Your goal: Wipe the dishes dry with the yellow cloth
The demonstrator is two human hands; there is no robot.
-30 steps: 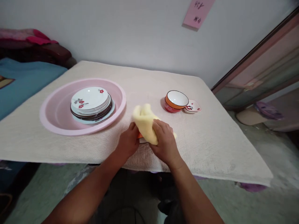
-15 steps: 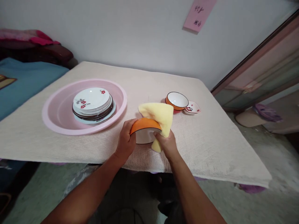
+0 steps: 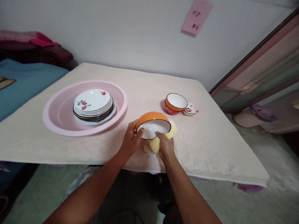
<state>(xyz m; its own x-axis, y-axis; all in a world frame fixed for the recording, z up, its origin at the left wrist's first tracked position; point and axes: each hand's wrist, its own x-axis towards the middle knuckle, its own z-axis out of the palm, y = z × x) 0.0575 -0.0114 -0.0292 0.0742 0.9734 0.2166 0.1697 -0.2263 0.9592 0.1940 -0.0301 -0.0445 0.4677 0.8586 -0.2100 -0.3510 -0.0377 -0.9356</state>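
An orange bowl (image 3: 153, 124) with a white inside is tilted toward me near the table's front edge. My left hand (image 3: 131, 141) grips its left rim, fingers closed. My right hand (image 3: 165, 145) presses a yellow cloth (image 3: 154, 143) against the bowl's lower right side, fingers closed on the cloth. Most of the cloth is hidden under the bowl and my hand.
A pink basin (image 3: 58, 116) at the left holds a stack of flowered plates (image 3: 92, 104). A second orange bowl (image 3: 175, 103) sits on a red one beside a small white dish (image 3: 192, 109). A cream cloth covers the table (image 3: 210, 149). A bed lies far left.
The bowl has turned from rim-down to opening toward me. The yellow cloth went from draped over the bowl to bunched beneath its lower right side under my right hand.
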